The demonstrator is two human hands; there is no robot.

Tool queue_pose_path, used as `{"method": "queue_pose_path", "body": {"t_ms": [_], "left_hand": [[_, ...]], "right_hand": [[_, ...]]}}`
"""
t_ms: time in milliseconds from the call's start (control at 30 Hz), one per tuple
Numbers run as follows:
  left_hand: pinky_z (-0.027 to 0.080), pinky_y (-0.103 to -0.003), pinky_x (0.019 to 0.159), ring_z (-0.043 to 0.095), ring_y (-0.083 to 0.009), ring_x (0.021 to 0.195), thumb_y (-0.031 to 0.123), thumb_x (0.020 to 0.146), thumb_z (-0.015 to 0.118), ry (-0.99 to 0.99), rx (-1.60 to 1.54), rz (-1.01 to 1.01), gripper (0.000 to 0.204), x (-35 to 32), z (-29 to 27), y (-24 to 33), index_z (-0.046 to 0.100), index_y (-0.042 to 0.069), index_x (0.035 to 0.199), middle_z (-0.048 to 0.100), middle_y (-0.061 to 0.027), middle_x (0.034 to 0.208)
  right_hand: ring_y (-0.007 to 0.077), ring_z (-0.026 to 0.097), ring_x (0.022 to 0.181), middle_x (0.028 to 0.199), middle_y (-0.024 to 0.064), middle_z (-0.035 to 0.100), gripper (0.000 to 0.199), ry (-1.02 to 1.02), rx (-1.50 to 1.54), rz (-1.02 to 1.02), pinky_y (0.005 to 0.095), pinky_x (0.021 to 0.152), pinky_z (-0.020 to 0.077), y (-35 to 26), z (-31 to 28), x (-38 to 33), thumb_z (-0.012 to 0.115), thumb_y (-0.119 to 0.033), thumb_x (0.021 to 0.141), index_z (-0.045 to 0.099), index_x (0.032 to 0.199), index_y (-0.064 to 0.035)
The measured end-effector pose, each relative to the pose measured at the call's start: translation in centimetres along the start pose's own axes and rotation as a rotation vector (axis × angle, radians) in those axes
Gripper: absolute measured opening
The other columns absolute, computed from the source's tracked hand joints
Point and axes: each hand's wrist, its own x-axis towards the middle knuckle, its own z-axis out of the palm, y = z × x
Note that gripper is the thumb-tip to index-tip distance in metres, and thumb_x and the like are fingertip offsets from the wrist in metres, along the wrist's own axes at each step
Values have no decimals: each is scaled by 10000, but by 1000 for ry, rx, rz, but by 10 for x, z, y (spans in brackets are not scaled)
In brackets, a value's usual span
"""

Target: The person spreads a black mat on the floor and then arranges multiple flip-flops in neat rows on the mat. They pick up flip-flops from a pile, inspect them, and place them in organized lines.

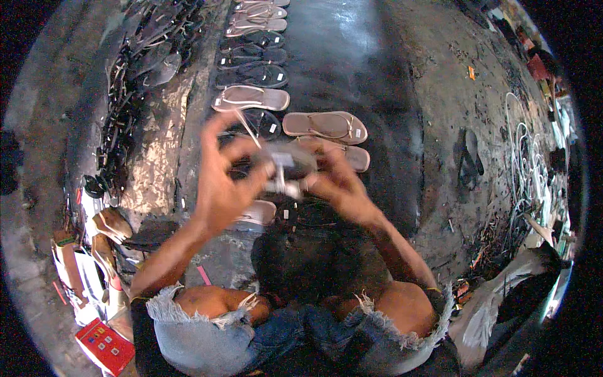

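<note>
Centre of the frame: left hand (pixel 221 188) raised, thumb and fingers spread fairly wide, fingertips pressed to the left end of a dark sandal (pixel 290 161) that is blurred by motion. Right hand (pixel 339 185) curled closed around the right end of the same sandal, fingers wrapped under it. One sandal held between the two hands, just above the middle of the frame, with a pale thin strap (pixel 246 127) sticking up and left from it and a small white tag (pixel 284 158) on its upper face. Behind the hands, upper centre: a column of flat sandals laid side by side on the dark floor (pixel 352 56), about ten countable, tan ones (pixel 251 98) at the top and near the hands, black ones (pixel 252 75) between; two more tan sandals (pixel 325 125) just right of the column, touching each other. Upper left: a long heap of dark soles and straps (pixel 135 69), too tangled to count. Lower left: three or so brown heeled shoes (pixel 108 225) and one red flat box (pixel 105 345). Right edge: a loose pile of white cords (pixel 524 163), number unclear. Bottom: two bare knees showing through frayed denim (pixel 188 333).
</note>
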Motion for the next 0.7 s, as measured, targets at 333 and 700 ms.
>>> {"method": "queue_pose_path", "body": {"t_ms": [333, 700], "left_hand": [[598, -309, 646, 677, -162, 928, -31, 884, 743, 279, -604, -144, 606, 144, 57, -34, 475, 132, 1402, 634, -102, 1050], [566, -373, 711, 757, -269, 758, 307, 817, 852, -110, 459, -146, 293, 198, 98, -211, 824, 53, 959, 780, -149, 849]], "right_hand": [[219, 662, 1159, 1268, 99, 683, 531, 379, -111, -10, 374, 1058, 516, -76, -97, 48, 765, -80, 916, 573, 1404, 5], [224, 660, 1139, 1273, 147, 667, 626, 341, -356, 289, 353, 998, 535, 47, -222, 103, 756, -152, 952, 477, 1501, -38]]}}
